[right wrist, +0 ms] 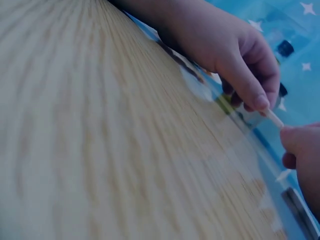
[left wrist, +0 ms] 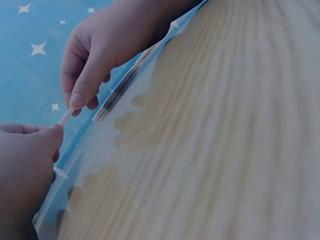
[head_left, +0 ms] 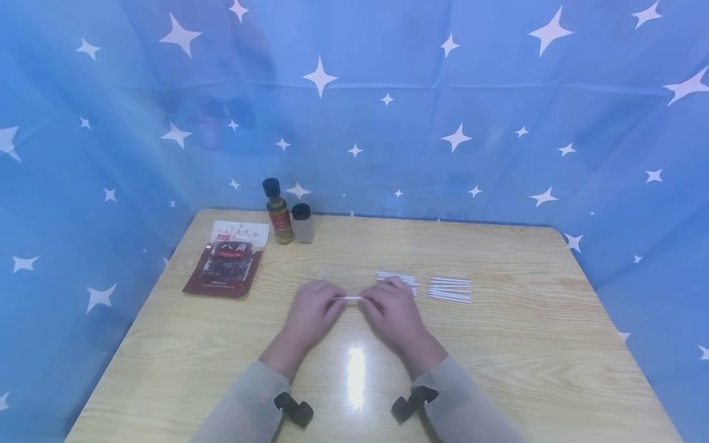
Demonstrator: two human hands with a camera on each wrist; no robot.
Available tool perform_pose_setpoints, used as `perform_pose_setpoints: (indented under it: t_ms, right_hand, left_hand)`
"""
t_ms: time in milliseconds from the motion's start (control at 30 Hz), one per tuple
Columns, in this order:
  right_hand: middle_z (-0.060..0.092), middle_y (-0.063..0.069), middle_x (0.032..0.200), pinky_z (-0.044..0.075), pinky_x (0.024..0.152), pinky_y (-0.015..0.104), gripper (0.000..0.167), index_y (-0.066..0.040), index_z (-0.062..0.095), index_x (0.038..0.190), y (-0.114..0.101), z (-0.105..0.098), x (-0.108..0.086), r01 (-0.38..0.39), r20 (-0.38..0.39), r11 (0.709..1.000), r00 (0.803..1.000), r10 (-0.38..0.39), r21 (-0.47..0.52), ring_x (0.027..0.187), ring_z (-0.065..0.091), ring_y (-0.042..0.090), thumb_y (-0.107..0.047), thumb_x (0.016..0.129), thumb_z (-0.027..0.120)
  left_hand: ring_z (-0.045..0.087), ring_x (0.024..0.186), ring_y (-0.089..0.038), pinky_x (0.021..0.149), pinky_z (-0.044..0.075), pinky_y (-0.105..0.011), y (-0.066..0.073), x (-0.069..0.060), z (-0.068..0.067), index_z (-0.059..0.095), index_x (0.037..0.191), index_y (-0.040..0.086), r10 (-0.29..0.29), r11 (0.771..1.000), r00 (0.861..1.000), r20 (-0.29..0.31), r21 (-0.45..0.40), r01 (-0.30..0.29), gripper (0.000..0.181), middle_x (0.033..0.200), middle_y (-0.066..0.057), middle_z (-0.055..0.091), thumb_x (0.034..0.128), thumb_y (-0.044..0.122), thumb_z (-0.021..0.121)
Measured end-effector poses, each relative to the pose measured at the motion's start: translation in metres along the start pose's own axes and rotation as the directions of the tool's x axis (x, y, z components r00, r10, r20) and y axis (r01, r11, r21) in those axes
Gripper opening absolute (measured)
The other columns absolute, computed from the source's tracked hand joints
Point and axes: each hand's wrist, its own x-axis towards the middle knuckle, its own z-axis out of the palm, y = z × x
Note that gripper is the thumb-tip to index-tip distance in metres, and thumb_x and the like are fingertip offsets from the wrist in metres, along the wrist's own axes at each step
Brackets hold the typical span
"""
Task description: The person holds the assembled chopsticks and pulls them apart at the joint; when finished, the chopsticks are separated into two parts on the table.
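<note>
My left hand (head_left: 313,309) and right hand (head_left: 394,312) face each other over the middle of the table. Between them is a thin white stick (head_left: 352,298), pinched near its ends by the thumb and fingers of both hands. Both wrist views show the same stick (left wrist: 66,116) spanning the short gap between the fingertips. Behind the right hand lies a group of similar white sticks (head_left: 396,275), partly hidden by that hand. To its right is a second group of white sticks (head_left: 449,290), laid roughly side by side.
On the back left of the wooden table (head_left: 526,344) lies a dark red and white packet (head_left: 227,261). A red-labelled bottle with a black cap (head_left: 280,216) stands beside a small black-lidded jar (head_left: 303,224). Behind hangs a blue curtain (head_left: 388,160) with white stars.
</note>
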Motion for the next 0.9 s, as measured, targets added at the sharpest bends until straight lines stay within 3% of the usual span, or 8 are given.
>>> perform_pose_setpoints:
  t_ms: [133,267,600,900]
  right_hand:
    - [0.078,-0.01,0.102,0.043,0.1,0.046,0.008,-0.021,0.082,0.103,0.008,-0.007,-0.004,0.027,-0.017,1.0,0.999,-0.027,-0.001,0.102,0.061,0.016,-0.025,0.097,0.079]
    - [0.077,-0.013,0.102,0.041,0.104,0.045,0.009,-0.023,0.081,0.106,0.014,-0.015,-0.01,0.0,-0.002,1.0,1.0,0.0,-0.012,0.105,0.06,0.014,-0.027,0.099,0.077]
    - [0.079,-0.009,0.101,0.038,0.111,0.048,0.01,-0.021,0.083,0.104,0.032,-0.048,-0.03,0.005,-0.057,1.0,0.998,-0.006,-0.03,0.103,0.065,0.017,-0.02,0.094,0.083]
    - [0.079,-0.007,0.1,0.038,0.107,0.048,0.009,-0.019,0.083,0.102,0.052,-0.072,-0.045,-0.046,-0.081,0.998,0.996,0.043,-0.035,0.103,0.063,0.019,-0.018,0.092,0.084]
  left_hand:
    - [0.064,0.094,-0.012,0.1,0.05,-0.043,0.006,0.005,0.009,0.078,0.105,0.021,0.041,0.999,0.998,-0.039,0.004,-0.041,0.008,0.098,0.011,0.073,0.1003,0.027,0.077]
    - [0.065,0.095,-0.012,0.101,0.05,-0.043,0.012,0.01,0.016,0.078,0.103,0.021,0.06,0.998,0.997,-0.054,-0.012,-0.06,0.008,0.098,0.011,0.073,0.0987,0.027,0.079]
    - [0.066,0.111,-0.014,0.112,0.044,-0.044,0.041,0.029,0.038,0.077,0.109,0.022,0.05,0.999,0.996,0.074,-0.018,-0.049,0.013,0.111,0.01,0.074,0.1035,0.033,0.072]
    - [0.064,0.105,-0.008,0.108,0.045,-0.038,0.061,0.048,0.062,0.077,0.106,0.025,0.138,0.99,0.988,0.067,-0.038,-0.136,0.011,0.106,0.015,0.072,0.1043,0.034,0.07]
